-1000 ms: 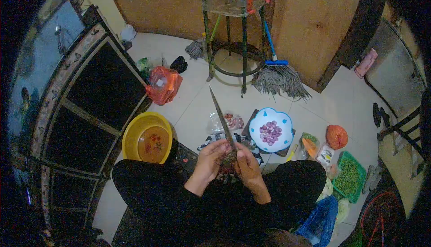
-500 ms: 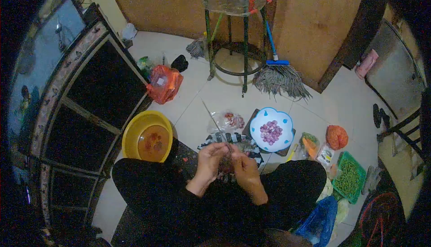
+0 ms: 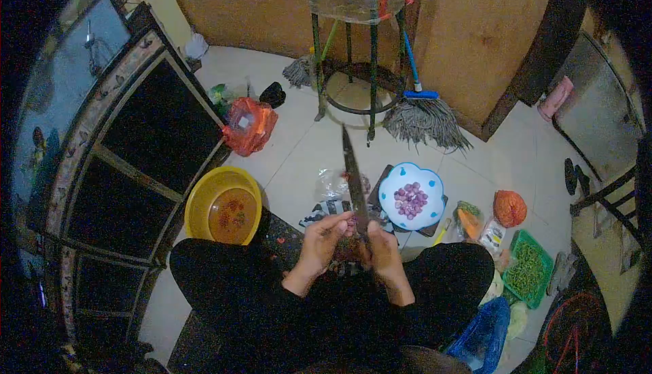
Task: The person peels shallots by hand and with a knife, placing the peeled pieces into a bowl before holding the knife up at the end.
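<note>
My right hand (image 3: pixel 386 250) is closed around the lower end of a long dark knife (image 3: pixel 354 173), whose blade points up and away from me. Beside it, my left hand (image 3: pixel 320 246) pinches a small purplish-pink shallot (image 3: pixel 350 225) close to the blade. Under and behind both hands lies a black-and-white striped bag (image 3: pixel 327 212). A clear plastic bag (image 3: pixel 331 182) with reddish pieces sits just beyond, partly hidden by the knife. To the right, a white flower-shaped bowl with a blue rim (image 3: pixel 394 216) holds several peeled shallots (image 3: pixel 411 200).
A yellow basin (image 3: pixel 198 205) with brownish water stands left. Farther off are a red plastic bag (image 3: pixel 250 126), a stool (image 3: pixel 373 68) and a mop (image 3: pixel 424 119). At right lie a green tray (image 3: pixel 543 265) of green vegetables, an orange bag (image 3: pixel 509 208) and a blue bag (image 3: pixel 482 336).
The knife has swung from a leftward slant to nearly upright, its broad face now showing. My hands have moved slightly apart, and the shallot between them shows more clearly.
</note>
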Motion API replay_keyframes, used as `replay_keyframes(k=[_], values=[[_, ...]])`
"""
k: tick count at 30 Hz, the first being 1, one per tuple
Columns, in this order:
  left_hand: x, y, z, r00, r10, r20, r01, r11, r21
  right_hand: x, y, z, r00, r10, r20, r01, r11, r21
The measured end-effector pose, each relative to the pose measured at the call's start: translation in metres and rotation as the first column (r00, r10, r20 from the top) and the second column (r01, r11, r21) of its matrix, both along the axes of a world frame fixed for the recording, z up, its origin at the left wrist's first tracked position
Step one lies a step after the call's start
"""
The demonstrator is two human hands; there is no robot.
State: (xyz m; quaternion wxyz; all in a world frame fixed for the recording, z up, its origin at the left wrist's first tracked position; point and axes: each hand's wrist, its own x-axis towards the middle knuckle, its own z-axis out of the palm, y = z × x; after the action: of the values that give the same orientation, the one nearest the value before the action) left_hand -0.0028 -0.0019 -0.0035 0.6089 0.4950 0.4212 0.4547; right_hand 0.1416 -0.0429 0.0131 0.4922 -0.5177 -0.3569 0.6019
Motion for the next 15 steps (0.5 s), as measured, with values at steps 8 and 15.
replay_keyframes(k=[8,15], values=[[0.003,-0.001,-0.003,0.999,0.036,0.018,-0.036,0.999,0.003,-0.005,0.002,-0.02,0.981,0.047,0.189,-0.063,0.995,0.083],[0.0,0.002,0.008,0.996,-0.004,-0.093,0.014,0.994,0.107,-0.007,-0.001,-0.003,0.984,0.034,0.176,-0.058,0.989,0.136]])
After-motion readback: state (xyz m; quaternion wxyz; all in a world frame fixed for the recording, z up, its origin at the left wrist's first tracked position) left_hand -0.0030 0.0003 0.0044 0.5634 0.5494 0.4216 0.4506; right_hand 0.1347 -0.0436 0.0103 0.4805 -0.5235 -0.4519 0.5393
